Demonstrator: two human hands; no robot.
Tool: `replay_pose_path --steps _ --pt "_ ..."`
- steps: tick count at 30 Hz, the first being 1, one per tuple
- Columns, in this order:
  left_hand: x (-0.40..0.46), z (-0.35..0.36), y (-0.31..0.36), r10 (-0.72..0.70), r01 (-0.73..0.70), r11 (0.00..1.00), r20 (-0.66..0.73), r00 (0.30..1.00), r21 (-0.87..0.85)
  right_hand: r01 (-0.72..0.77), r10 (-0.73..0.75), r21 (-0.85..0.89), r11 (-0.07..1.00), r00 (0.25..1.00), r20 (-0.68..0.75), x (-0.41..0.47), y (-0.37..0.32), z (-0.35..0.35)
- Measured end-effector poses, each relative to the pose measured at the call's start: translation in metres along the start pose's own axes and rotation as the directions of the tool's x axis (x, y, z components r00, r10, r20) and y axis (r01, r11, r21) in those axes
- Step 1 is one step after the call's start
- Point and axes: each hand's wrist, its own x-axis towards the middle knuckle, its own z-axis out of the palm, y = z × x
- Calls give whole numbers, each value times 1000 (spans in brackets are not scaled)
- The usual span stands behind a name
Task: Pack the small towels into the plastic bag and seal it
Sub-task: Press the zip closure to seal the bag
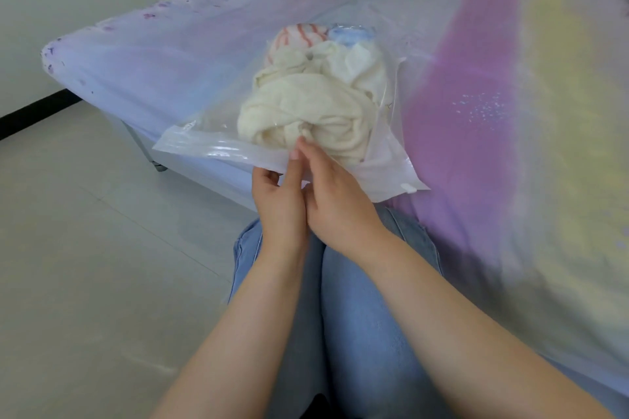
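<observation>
the plastic bag (190,141), clear, glossy and crinkled, lay flat on the near edge of a bed (204,54) covered in a smooth sheet of pale lilac, purple and yellow. its mouth edge pointed toward the person, and a small white slider tab (409,188) sat at the right end of that edge. inside it lay soft, bunched small towels: a big cream towel (306,112), a white towel (360,66), a red-striped towel (299,36) and a blue towel (347,35), four as far as could be counted, since folds hid their edges. the left hand (280,204) and right hand (335,194) met side by side at the mouth edge, each pinching the plastic. two knees in blue jeans (357,299) showed below.
</observation>
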Motion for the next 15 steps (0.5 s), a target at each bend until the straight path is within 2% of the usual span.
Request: replay_pose_path --steps 1,2,3,4,5,6,7,9,10,11,13,15 --pt "2 0 0 4 -4 1000 -41 999 -4 -73 70 167 983 997 25 -5 0 -6" --pt "5 0 0 6 -6 1000 -72 997 -6 -131 140 283 950 990 -13 -10 5 -13" --pt "8 0 0 0 0 1000 -93 996 -9 -153 209 314 937 965 -156 -14 15 -20" --pt "11 0 0 5 -5 1000 -108 994 1 -170 254 248 954 897 -362 -16 26 -29" --pt "13 0 1 15 -14 1000 -115 993 13 -254 305 169 952 800 -516 -18 46 -35" --pt "13 0 1 28 -25 999 -114 993 30 -386 396 143 912 730 -557 -19 65 -43" --pt "14 0 -1 33 -29 999 -113 993 41 -506 529 193 841 690 -495 -18 83 -50" --pt "11 0 -3 40 -36 999 -110 993 41 -644 781 477 597 603 -163 -18 104 -63" --pt "10 0 -4 38 -36 999 -113 993 27 -669 808 588 454 587 44 -21 110 -68" --pt "10 -1 -5 33 -32 999 -117 993 10 -696 795 621 360 578 187 -25 113 -71" --pt "10 -3 -7 15 -19 999 -127 992 -30 -719 740 605 343 603 297 -32 115 -73" --pt "8 -3 -7 7 -14 998 -130 992 -56 -636 698 695 336 664 269 -39 115 -70"
